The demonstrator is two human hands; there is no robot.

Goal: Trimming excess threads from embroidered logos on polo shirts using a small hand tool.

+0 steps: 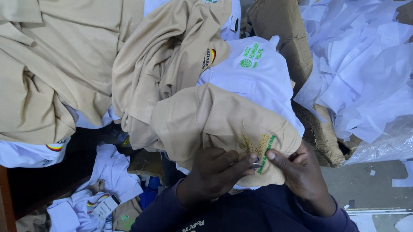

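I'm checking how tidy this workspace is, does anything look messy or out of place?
Yes. White paper scraps lie scattered on the floor, a cardboard box spilling paper looks crumpled, and beige garments are heaped unfolded.

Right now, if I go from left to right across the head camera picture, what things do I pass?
Big beige cloth pile → left hand → right hand → white paper scraps → clear plastic sheet.

Soft matt tan cloth garment [216, 121] with stitched embroidery at centre, smooth white cloth shirt [258, 76] above, crumpled thin white paper [368, 60] upper right, rough brown cardboard [282, 24], glossy clear plastic film [411, 132] at right
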